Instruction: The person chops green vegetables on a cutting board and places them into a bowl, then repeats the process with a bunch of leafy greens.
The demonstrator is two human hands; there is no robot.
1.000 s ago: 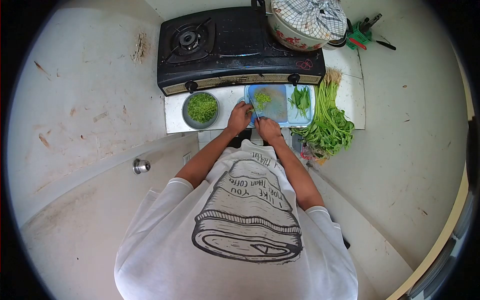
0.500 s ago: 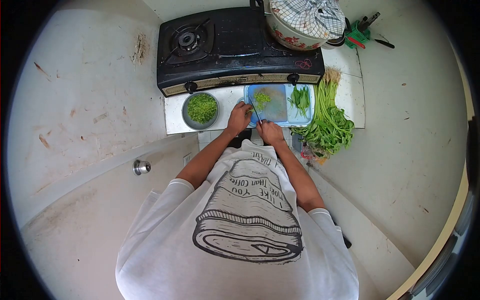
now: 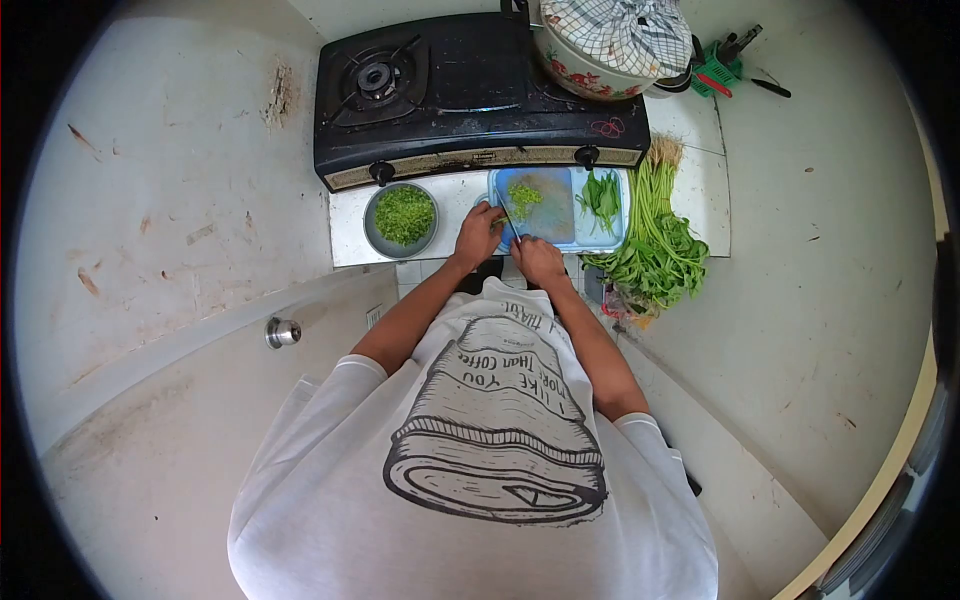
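My right hand (image 3: 540,262) is closed round the handle of a knife (image 3: 512,226), whose blade points up and left over the blue cutting board (image 3: 556,215). Beside the blade, my left hand (image 3: 480,232) has its fingers pressed together on green stems at the board's left edge. Chopped greens (image 3: 523,199) lie on the board just beyond the blade. Some whole green leaves (image 3: 601,199) rest on the light-blue right part. To the left of my hands stands a round grey bowl (image 3: 372,236) filled with finely chopped greens (image 3: 404,214).
Behind the board is a black two-burner stove (image 3: 478,90) carrying a large pot (image 3: 590,75) covered with a checked cloth (image 3: 612,35). A big bunch of leafy stems (image 3: 655,225) lies at the right. A green basket (image 3: 720,68) with utensils is at the back right.
My right hand and the knife have shifted very slightly left. My left hand looks almost still.
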